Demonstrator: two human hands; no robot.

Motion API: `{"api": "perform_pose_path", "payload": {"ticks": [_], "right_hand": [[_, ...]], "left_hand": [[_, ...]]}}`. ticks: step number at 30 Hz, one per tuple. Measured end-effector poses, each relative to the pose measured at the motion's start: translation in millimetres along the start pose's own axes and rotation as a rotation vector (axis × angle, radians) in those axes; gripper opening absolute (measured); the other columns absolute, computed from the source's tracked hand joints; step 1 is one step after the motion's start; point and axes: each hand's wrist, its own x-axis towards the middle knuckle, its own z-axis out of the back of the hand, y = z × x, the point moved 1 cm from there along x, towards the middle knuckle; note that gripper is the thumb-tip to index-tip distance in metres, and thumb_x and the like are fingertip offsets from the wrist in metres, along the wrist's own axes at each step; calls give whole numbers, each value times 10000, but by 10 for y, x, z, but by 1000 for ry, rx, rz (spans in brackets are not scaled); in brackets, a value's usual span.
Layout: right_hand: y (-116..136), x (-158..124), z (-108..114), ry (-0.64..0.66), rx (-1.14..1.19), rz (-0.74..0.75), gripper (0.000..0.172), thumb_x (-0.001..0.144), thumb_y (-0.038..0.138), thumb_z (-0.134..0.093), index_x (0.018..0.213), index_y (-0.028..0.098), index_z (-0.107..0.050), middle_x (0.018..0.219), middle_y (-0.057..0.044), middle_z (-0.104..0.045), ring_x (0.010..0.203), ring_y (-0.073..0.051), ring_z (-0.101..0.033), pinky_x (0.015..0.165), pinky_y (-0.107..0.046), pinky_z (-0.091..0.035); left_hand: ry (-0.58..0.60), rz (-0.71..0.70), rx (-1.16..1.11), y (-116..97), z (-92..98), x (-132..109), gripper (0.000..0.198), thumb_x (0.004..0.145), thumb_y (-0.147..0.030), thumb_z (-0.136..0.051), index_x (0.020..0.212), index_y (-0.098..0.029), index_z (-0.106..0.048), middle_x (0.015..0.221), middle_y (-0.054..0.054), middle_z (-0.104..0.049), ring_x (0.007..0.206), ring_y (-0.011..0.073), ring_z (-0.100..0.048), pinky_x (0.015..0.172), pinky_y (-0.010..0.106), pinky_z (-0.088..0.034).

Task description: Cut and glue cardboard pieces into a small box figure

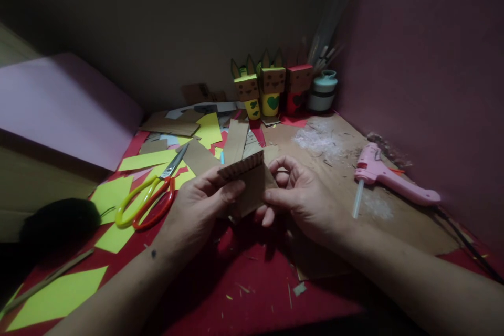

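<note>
Above the red tabletop (244, 273), both hands grip a small piece of corrugated cardboard (252, 188), its ridged edge facing up. My left hand (205, 199) is closed on its left side, thumb pressed on the near face. At the right side, my right hand (301, 191) pinches the cardboard between thumb and fingers; some fingertips are hidden behind it. Scissors with one yellow and one red handle (151, 194) lie to the left of my left hand. A pink glue gun (388, 173) with a clear glue stick lies to the right of my right hand.
Paper and cardboard scraps (169, 126) cover the left and back of the table. Several box-headed paper figures (271, 86) stand at the back beside a teal and grey jar (323, 92). A cardboard sheet (331, 155) lies at right, with glue strands. A black cord (468, 241) runs from the glue gun.
</note>
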Motion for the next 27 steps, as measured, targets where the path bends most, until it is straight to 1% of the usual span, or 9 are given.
{"api": "perform_pose_path", "payload": {"ticks": [5,7,10,11,13,19,21,24,27], "right_hand": [[29,-46,-23,-44,-98,-10,498,632,120,-718,1055,225,-478,748,73,-652,499,-101,-636,482,-213,-504],[29,-50,-21,-7,-121,1,457,690,184,-723,1098,211,-520,722,67,-623,548,-98,-613,548,-236,-511],[17,-43,-6,40,-216,37,178,785,299,-678,897,178,-611,646,49,-554,596,-107,-575,580,-246,-480],[13,-41,1,37,-260,49,143,808,312,-653,823,174,-616,639,41,-543,603,-110,-566,582,-248,-470],[9,-42,13,26,-317,68,143,831,299,-616,766,172,-630,643,30,-544,612,-114,-555,596,-258,-466],[18,-53,27,29,-368,114,122,830,264,-610,832,180,-697,691,8,-597,682,-133,-575,609,-248,-470],[8,-42,30,27,-341,98,106,822,255,-626,832,180,-700,677,15,-591,664,-124,-577,601,-236,-483],[-22,-12,28,64,-154,-7,112,822,268,-632,838,173,-689,661,16,-611,580,-111,-589,541,-224,-515],[-32,11,27,126,-23,-55,153,839,295,-635,892,162,-690,737,-23,-677,559,-125,-628,496,-235,-547]], "left_hand": [[-80,42,-20,1,-20,-2,260,763,-228,-782,1016,-177,-751,803,57,-741,634,149,-642,545,210,-496],[-99,48,-4,-12,-31,-11,255,734,-200,-798,982,-161,-754,836,64,-744,667,151,-643,573,206,-503],[-102,62,17,-24,-54,-28,188,705,-152,-800,885,-136,-749,828,68,-733,713,162,-640,630,218,-513],[-95,66,23,-22,-61,-31,169,714,-154,-791,876,-135,-746,820,68,-729,708,161,-635,631,222,-511],[-83,71,27,-9,-69,-34,161,732,-170,-776,887,-137,-745,835,77,-731,711,168,-638,618,229,-505],[-81,96,4,37,-51,-15,167,729,-155,-774,893,-144,-746,878,93,-745,776,203,-679,673,255,-530],[-68,95,-34,47,-42,0,183,727,-149,-782,905,-146,-744,890,85,-745,803,207,-688,700,260,-543],[-27,109,-127,57,-32,32,275,718,-144,-789,989,-139,-739,948,101,-754,834,230,-705,744,303,-571],[-41,138,-147,59,-13,62,348,711,-173,-798,1046,-119,-718,945,129,-755,756,240,-712,652,311,-576]]}}
